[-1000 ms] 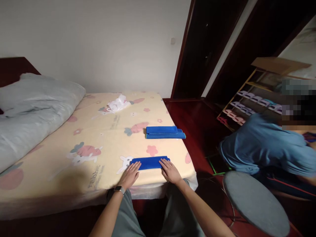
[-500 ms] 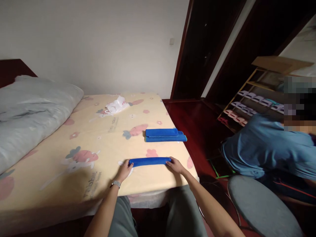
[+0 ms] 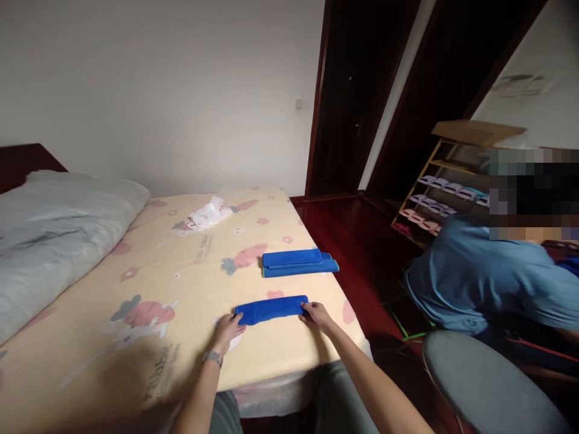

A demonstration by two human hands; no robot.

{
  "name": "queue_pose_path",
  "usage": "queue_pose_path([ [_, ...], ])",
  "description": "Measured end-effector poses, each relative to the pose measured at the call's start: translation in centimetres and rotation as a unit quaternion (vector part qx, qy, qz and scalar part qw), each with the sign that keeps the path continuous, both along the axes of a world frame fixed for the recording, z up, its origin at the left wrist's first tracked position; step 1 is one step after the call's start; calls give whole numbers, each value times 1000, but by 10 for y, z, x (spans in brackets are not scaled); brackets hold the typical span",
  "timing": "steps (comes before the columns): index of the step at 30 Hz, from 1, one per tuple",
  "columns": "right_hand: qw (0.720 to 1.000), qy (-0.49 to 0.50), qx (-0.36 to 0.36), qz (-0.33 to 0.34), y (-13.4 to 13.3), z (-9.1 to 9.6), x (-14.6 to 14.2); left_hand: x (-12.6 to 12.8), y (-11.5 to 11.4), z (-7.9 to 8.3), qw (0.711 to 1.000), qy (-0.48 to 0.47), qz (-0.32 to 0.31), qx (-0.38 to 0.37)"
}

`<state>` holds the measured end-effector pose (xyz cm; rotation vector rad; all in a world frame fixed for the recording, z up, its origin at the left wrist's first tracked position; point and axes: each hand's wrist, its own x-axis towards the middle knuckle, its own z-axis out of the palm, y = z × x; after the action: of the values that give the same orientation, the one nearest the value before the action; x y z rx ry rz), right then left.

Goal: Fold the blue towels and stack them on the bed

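A folded blue cloth (image 3: 270, 310) forms a long narrow strip at the near edge of the bed. My left hand (image 3: 230, 328) grips its left end, thumb on top. At the opposite end my right hand (image 3: 315, 316) pinches the right corner between thumb and fingers. Just beyond lie more folded blue cloths (image 3: 294, 265), stacked unevenly, the lower one with a green edge. What is under the held cloth is hidden.
The bed (image 3: 199, 301) has a patterned yellow sheet, with a grey quilt (image 3: 67, 223) at left and a white plastic bag (image 3: 208, 214) farther back. Rightward are a round grey stool (image 3: 488, 380), a person in a blue shirt (image 3: 474, 271) and a shoe rack (image 3: 434, 181).
The held cloth has tilted so that more of its broad face shows, and its right end sits higher. Both hands keep hold of it. The camera view has shifted slightly upward and right.
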<state>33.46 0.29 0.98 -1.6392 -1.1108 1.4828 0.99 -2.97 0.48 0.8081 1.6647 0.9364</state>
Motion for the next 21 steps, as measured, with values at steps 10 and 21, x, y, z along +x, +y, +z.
queue_pose_path([
  [10, 967, 228, 16, -107, -2, -16, 42, 29, 10, -1, 972, -221, 66, 31],
  [21, 969, 4, 110, -222, 131, -15, 90, 100, 157, -9, 990, -80, 38, 108],
])
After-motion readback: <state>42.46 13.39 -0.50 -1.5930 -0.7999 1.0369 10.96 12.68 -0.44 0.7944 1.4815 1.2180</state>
